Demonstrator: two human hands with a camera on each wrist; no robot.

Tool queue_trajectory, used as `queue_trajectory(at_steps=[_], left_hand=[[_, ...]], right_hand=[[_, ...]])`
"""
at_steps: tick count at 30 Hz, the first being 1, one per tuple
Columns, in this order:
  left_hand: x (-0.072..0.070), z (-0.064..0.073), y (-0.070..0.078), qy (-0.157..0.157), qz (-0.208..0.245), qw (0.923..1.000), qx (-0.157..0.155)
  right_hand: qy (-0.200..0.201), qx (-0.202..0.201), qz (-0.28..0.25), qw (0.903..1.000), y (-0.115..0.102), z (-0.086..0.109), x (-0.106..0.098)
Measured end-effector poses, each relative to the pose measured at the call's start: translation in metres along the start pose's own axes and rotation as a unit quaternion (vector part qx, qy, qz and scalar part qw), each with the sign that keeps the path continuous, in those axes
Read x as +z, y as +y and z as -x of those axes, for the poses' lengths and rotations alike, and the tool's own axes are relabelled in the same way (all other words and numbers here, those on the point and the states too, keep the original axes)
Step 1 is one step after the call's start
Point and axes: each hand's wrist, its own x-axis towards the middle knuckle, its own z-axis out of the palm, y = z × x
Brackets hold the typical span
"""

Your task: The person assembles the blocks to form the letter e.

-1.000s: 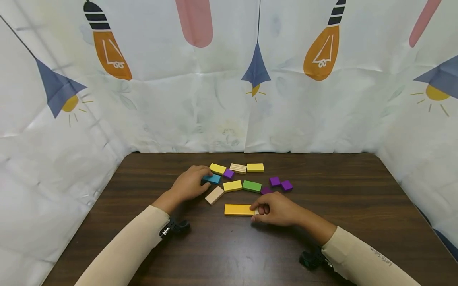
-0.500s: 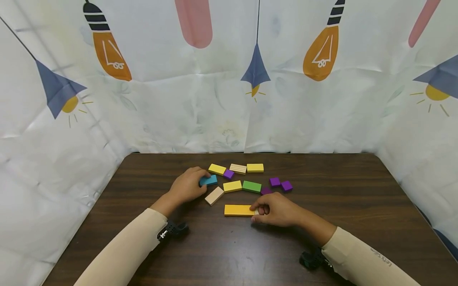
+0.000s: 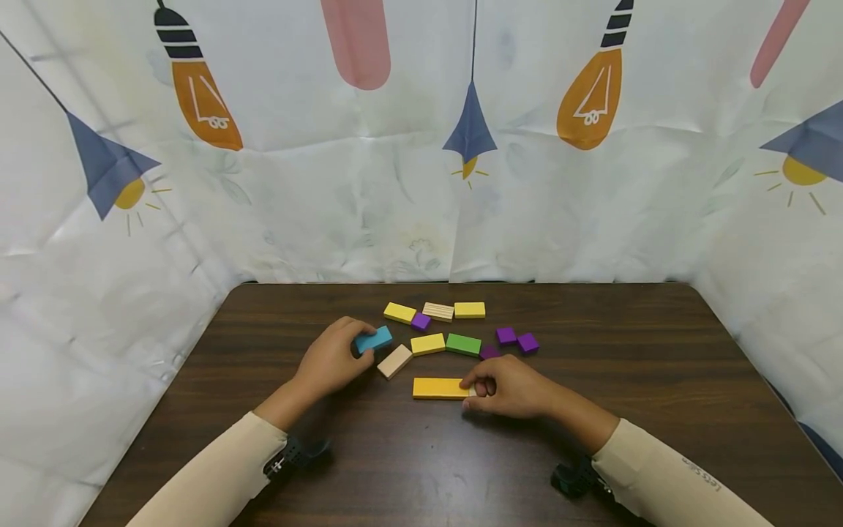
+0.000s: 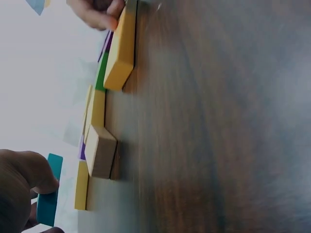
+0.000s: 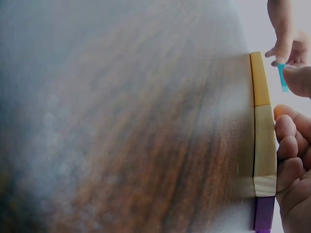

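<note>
In the head view my left hand (image 3: pixel 332 356) pinches a blue block (image 3: pixel 374 339) between thumb and fingers, at the left of the other blocks. The left wrist view shows this blue block (image 4: pixel 50 191) tilted on edge between the fingers. My right hand (image 3: pixel 510 386), fingers bent, lies close over the right end of a long yellow block (image 3: pixel 437 389). Seen from the right wrist, a plain wooden block (image 5: pixel 265 143) continues the row after the yellow block (image 5: pixel 259 80), with a purple block (image 5: pixel 264 213) beyond it. The head view largely hides that end under the hand.
A plain wooden block (image 3: pixel 395 361), a yellow block (image 3: pixel 428 344) and a green block (image 3: pixel 464 345) lie behind the long yellow one. Further back are yellow, striped wooden and purple blocks. Two purple blocks (image 3: pixel 516 339) lie to the right on the brown table (image 3: pixel 626 351).
My left hand has drawn the blue block leftward and toward me, away from the yellow and purple blocks, turning it a little. The right hand has stayed in place.
</note>
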Motion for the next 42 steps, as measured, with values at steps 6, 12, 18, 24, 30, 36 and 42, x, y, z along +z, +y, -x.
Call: queue_trajectory(at_steps=[6, 12, 18, 24, 30, 36, 42], left_hand=[[-0.001, 0.015, 0.006, 0.007, 0.006, 0.9999, -0.01], [0.001, 0.027, 0.013, 0.018, 0.013, 0.9997, -0.012], [0.004, 0.037, 0.016, 0.028, 0.02, 0.9994, -0.002], [0.007, 0.047, 0.018, 0.028, 0.018, 0.9994, -0.01], [0.008, 0.056, 0.021, 0.023, 0.011, 0.9992, -0.032], [0.01, 0.061, 0.022, 0.02, 0.011, 0.999, -0.038], [0.012, 0.064, 0.024, 0.018, 0.001, 0.9989, -0.044]], right_hand=[[0.001, 0.0, 0.0, 1.0, 0.002, 0.001, 0.001], [0.0, 0.0, -0.001, 1.0, 0.003, 0.001, 0.001], [0.001, -0.003, 0.001, 1.0, 0.003, 0.001, 0.001], [0.002, -0.001, 0.005, 1.0, 0.002, -0.001, 0.001], [0.004, -0.009, 0.005, 0.9999, 0.001, -0.001, 0.0], [0.008, -0.014, 0.004, 0.9999, 0.001, -0.001, 0.0], [0.003, -0.007, 0.004, 1.0, 0.001, 0.0, 0.0]])
